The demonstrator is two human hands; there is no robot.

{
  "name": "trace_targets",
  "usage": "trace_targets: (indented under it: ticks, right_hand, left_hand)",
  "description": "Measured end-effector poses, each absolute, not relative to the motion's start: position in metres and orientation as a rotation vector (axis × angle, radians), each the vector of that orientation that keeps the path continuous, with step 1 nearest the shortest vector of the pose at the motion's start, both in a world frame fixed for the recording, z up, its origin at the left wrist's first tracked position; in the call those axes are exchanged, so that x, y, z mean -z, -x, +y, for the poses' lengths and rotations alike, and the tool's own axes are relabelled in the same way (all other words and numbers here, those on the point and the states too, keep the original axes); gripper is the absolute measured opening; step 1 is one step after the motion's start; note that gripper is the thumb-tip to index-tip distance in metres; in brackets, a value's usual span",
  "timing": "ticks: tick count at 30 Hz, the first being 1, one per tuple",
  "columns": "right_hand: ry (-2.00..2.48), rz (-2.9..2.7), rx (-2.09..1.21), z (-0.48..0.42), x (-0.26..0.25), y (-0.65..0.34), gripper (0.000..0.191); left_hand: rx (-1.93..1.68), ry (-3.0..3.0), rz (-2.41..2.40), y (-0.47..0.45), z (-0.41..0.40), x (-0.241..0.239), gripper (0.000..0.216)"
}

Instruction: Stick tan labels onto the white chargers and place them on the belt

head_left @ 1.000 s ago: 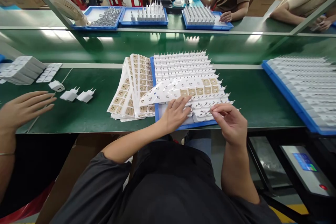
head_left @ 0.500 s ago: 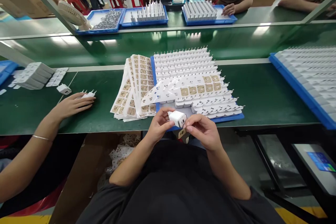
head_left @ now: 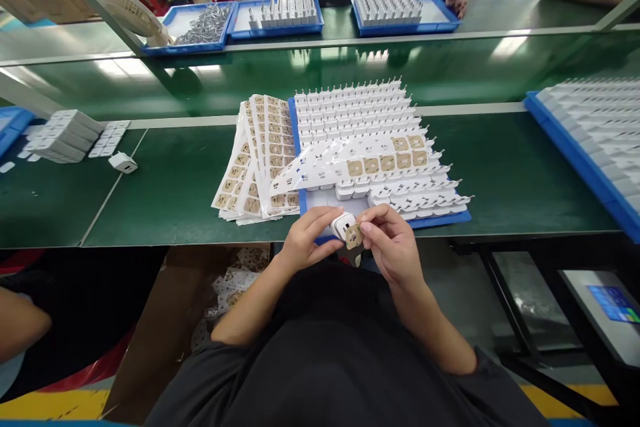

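My left hand [head_left: 311, 238] is closed around a white charger plug [head_left: 342, 224], its port face turned toward my right hand. Between the thumb and fingertips of my right hand [head_left: 393, 240] is a tan sticker [head_left: 354, 236] with cut-outs, held right at the charger's port face. Whether the two touch I cannot tell. Just beyond my hands, a blue tray [head_left: 440, 221] holds rows of white charger plugs [head_left: 350, 113] with their pins up. Across the rows lies a partly used sticker sheet [head_left: 330, 163], tan stickers left at its right end.
Left of the tray lie fanned sticker sheets [head_left: 257, 160]. Farther left are a single charger [head_left: 123, 162] and stacked white blocks [head_left: 67, 137]. Another loaded tray [head_left: 575, 153] stands at right. Behind a green partition are more trays [head_left: 405, 30] and a co-worker's hand [head_left: 457, 4].
My right hand has brought the sticker up in front of the charger's port face, and my left hand has turned the charger. The neighbour's hand at left has withdrawn with a charger plug gone.
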State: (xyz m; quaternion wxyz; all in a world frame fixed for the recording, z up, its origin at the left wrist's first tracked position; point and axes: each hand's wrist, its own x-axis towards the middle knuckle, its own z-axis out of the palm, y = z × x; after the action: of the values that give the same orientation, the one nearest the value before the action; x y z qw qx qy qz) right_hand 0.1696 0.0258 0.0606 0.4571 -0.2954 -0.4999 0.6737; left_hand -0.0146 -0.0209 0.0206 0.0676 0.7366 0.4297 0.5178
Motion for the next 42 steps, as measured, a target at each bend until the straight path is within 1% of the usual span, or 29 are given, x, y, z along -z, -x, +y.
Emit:
trace_targets:
  ticks: [1, 3, 5, 7, 10, 25, 36, 42]
  right_hand:
    - [0.729, -1.237, -1.668, 0.025, -0.062, -0.168, 0.012]
    - [0.720, -1.283, -1.662, 0.025, -0.066, -0.167, 0.011]
    - [0.736, -1.368, -1.579, 0.026, -0.071, -0.167, 0.007]
    - [0.764, -1.464, -1.453, 0.028, -0.076, -0.168, 0.003]
    - [0.764, -1.578, -1.359, 0.031, -0.081, -0.170, 0.004]
    - [0.790, -1.641, -1.325, 0.030, -0.081, -0.169, 0.003]
    - [0.854, -1.594, -1.357, 0.029, -0.082, -0.167, 0.007]
    - [0.831, -1.603, -1.345, 0.028, -0.079, -0.167, 0.004]
  left_hand:
    - [-1.557, -2.215, 1.307, 0.013, -0.022, -0.020, 0.058]
    - [-1.551, -2.166, 1.362, 0.011, -0.024, -0.021, 0.057]
    - [-1.525, -2.119, 1.391, 0.010, -0.026, -0.024, 0.052]
    - [-1.506, -2.097, 1.362, 0.010, -0.027, -0.029, 0.052]
    - [-1.531, -2.086, 1.290, 0.012, -0.028, -0.038, 0.052]
    - [-1.481, -2.123, 1.355, 0.015, -0.029, -0.048, 0.046]
    - [-1.496, -2.115, 1.333, 0.016, -0.029, -0.047, 0.051]
    - [-1.480, -2.105, 1.344, 0.016, -0.029, -0.048, 0.049]
